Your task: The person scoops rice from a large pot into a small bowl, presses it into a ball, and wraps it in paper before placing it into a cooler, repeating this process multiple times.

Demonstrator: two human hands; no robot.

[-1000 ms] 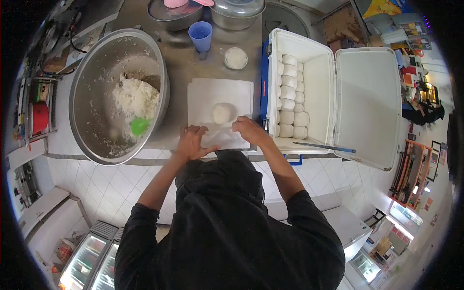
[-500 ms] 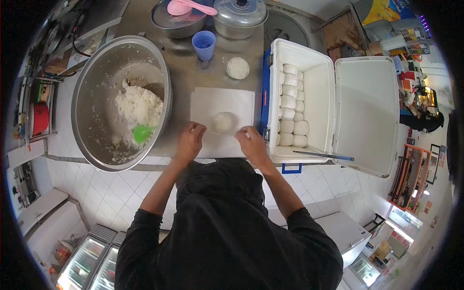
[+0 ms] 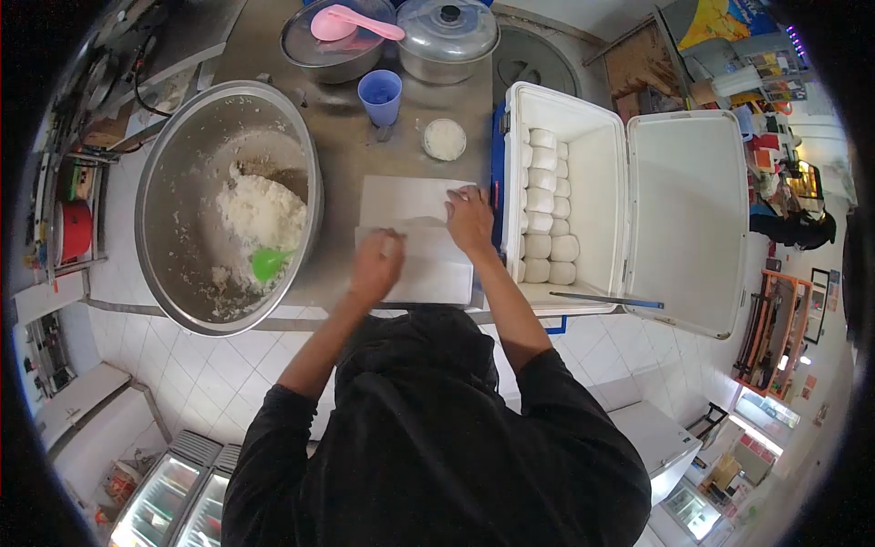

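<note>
A white paper sheet lies on the metal table, its near part folded over in a raised layer across the middle. The pale rice ball is out of sight; the folded paper covers the place where it lay. My left hand is closed at the left side of the fold, fingers curled and slightly blurred. Further forward, my right hand pinches at the sheet's right edge, fingertips close together. Beyond the paper stands a small bowl of white grains.
On the left, a large metal basin holds cooked white rice and a green scoop. The open cooler at right contains rows of white wrapped bundles. A blue cup, lidded pots and a pink ladle stand at the back.
The paper has been folded over and the rice ball is no longer visible. My right hand moved forward along the sheet's right edge; my left hand moved slightly inward.
</note>
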